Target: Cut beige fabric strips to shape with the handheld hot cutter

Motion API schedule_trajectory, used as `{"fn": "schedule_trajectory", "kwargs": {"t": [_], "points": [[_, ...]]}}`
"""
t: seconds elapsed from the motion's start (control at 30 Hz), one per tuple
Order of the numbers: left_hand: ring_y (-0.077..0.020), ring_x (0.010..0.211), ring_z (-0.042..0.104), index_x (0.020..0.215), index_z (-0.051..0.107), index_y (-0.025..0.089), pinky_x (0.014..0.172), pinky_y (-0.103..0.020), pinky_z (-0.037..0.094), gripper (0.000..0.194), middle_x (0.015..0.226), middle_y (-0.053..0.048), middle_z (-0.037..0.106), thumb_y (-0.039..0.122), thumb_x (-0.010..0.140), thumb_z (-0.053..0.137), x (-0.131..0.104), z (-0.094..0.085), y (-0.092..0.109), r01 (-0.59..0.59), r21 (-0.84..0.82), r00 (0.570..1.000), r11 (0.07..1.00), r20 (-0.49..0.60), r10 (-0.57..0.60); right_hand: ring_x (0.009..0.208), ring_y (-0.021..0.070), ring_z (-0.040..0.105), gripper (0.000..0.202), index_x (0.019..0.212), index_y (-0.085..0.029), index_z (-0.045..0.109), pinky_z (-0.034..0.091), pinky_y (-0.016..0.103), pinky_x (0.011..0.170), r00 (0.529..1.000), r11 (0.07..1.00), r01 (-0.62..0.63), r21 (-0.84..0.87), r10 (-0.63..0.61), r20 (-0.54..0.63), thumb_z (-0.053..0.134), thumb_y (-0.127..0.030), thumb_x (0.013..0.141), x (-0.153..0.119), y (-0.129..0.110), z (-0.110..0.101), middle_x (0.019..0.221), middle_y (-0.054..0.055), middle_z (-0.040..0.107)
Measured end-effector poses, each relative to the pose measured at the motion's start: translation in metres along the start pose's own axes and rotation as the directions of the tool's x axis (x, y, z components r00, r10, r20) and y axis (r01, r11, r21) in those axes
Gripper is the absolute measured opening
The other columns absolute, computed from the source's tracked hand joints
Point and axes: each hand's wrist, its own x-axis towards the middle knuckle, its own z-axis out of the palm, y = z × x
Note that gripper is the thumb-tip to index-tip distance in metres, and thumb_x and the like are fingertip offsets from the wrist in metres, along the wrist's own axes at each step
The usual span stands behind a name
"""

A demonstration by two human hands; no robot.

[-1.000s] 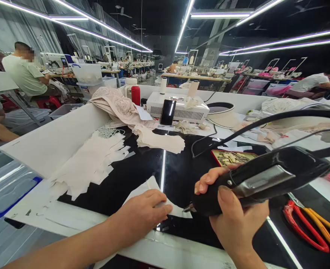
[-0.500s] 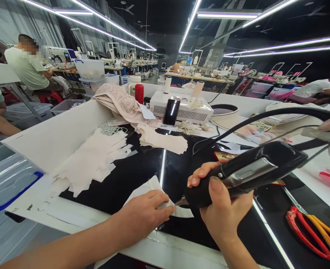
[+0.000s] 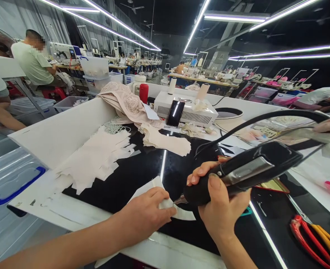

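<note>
My left hand (image 3: pixel 150 211) pinches a white fabric piece (image 3: pixel 146 187) over the black tabletop (image 3: pixel 103 200), its fingers closed on the cloth. Part of the piece sticks out to the right, below the tool's tip. My right hand (image 3: pixel 219 198) is wrapped round a black handheld tool (image 3: pixel 251 168) with a metal lever and a thick cable. The tool's pointed metal tip is just right of my left fingertips, close to the fabric; whether they touch I cannot tell.
Pale fabric pieces (image 3: pixel 97 157) spread at the left, another stack (image 3: pixel 166 140) behind. A phone (image 3: pixel 175 113) leans on a white box (image 3: pixel 156 104). Red-handled scissors (image 3: pixel 308 239) lie at the right. A person (image 3: pixel 31 59) sits at the far left.
The view has shifted slightly, so the background sits further right. The tool's tip shows more clearly beside my left fingers. Both hands keep their holds.
</note>
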Motion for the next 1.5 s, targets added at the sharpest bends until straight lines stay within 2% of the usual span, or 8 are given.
{"fn": "schedule_trajectory", "kwargs": {"t": [0.57,0.8,0.9,1.0,1.13,1.23,1.33,1.5], "points": [[-0.0242,0.116,0.068,0.12,0.068,0.022,0.1,-0.033,0.06,0.023,0.126,-0.009,0.066,0.025,0.098,0.077,0.003,0.0,-0.004,0.03,-0.003,0.999,1.0,0.011,-0.03,0.063,0.0153,0.065,0.035,0.112,-0.028,0.058,0.059,0.032,0.058,1.0,1.0,-0.015,-0.026,0.014,-0.006,0.083,-0.033,0.088,0.004,0.007,-0.005,0.083,-0.004,0.068],[-0.021,0.103,0.07,0.105,0.066,0.018,0.091,-0.031,0.058,0.009,0.115,-0.005,0.071,0.011,0.1,0.069,0.026,-0.004,-0.026,0.011,0.05,0.999,0.999,0.05,-0.013,0.094,0.0244,0.071,0.045,0.118,-0.026,0.064,0.057,0.041,0.085,0.998,0.924,-0.008,-0.383,-0.016,-0.06,0.083,-0.048,0.084,0.016,-0.005,-0.039,0.108,0.005,0.073],[-0.0212,0.101,0.069,0.094,0.063,0.017,0.092,-0.033,0.056,0.013,0.109,-0.005,0.071,0.016,0.098,0.076,0.033,-0.001,-0.03,0.009,0.069,0.997,0.998,0.077,-0.014,0.105,0.0259,0.067,0.061,0.128,-0.026,0.062,0.053,0.042,0.096,0.935,0.878,0.062,-0.474,-0.217,-0.279,0.088,-0.049,0.079,0.01,-0.013,-0.05,0.118,0.007,0.069],[-0.0215,0.098,0.068,0.087,0.058,0.018,0.088,-0.032,0.053,0.018,0.104,-0.004,0.069,0.009,0.099,0.07,0.037,-0.002,-0.031,0.077,0.032,0.986,0.997,0.145,-0.081,0.089,0.0227,0.065,0.04,0.112,-0.026,0.067,0.054,0.041,0.093,0.815,0.848,0.164,-0.504,-0.404,-0.415,0.087,-0.043,0.082,-0.008,-0.015,-0.062,0.1,0.003,0.067],[-0.0211,0.084,0.065,0.091,0.055,0.019,0.075,-0.031,0.048,0.016,0.09,-0.002,0.065,0.011,0.104,0.055,0.046,-0.016,-0.035,0.254,-0.099,0.956,0.962,0.175,-0.234,0.069,0.0217,0.069,0.019,0.088,-0.025,0.075,0.059,0.031,0.064,0.988,0.756,0.139,-0.64,-0.152,0.035,0.074,-0.044,0.093,-0.031,0.001,-0.081,0.08,0.003,0.073],[-0.0171,0.071,0.06,0.099,0.054,0.02,0.066,-0.027,0.042,0.013,0.081,0.002,0.062,0.021,0.109,0.047,0.06,-0.033,-0.041,0.306,-0.178,0.95,0.935,0.124,-0.287,0.073,0.0253,0.078,0.017,0.104,-0.035,0.08,0.066,0.031,0.06,0.919,0.767,0.238,-0.596,0.022,0.395,0.074,-0.042,0.09,-0.037,0.019,-0.075,0.096,0.003,0.081],[-0.0148,0.07,0.057,0.101,0.055,0.021,0.065,-0.025,0.041,0.011,0.078,0.005,0.06,0.025,0.107,0.048,0.078,-0.049,-0.051,0.34,-0.269,0.94,0.901,0.062,-0.336,0.089,0.0327,0.082,0.031,0.112,-0.045,0.08,0.071,0.039,0.066,0.863,0.801,0.236,-0.551,0.089,0.498,0.081,-0.042,0.081,-0.037,0.037,-0.048,0.115,0.002,0.083],[-0.0152,0.07,0.056,0.116,0.06,0.019,0.066,-0.025,0.044,0.019,0.075,0.005,0.06,0.028,0.101,0.053,0.111,-0.067,-0.088,0.4,-0.332,0.897,0.854,-0.051,-0.44,0.065,0.0325,0.078,0.024,0.094,-0.038,0.084,0.067,0.045,0.055,0.829,0.87,0.182,-0.459,0.115,0.547,0.064,-0.052,0.093,-0.01,0.066,-0.012,0.079,0.001,0.082]]}}
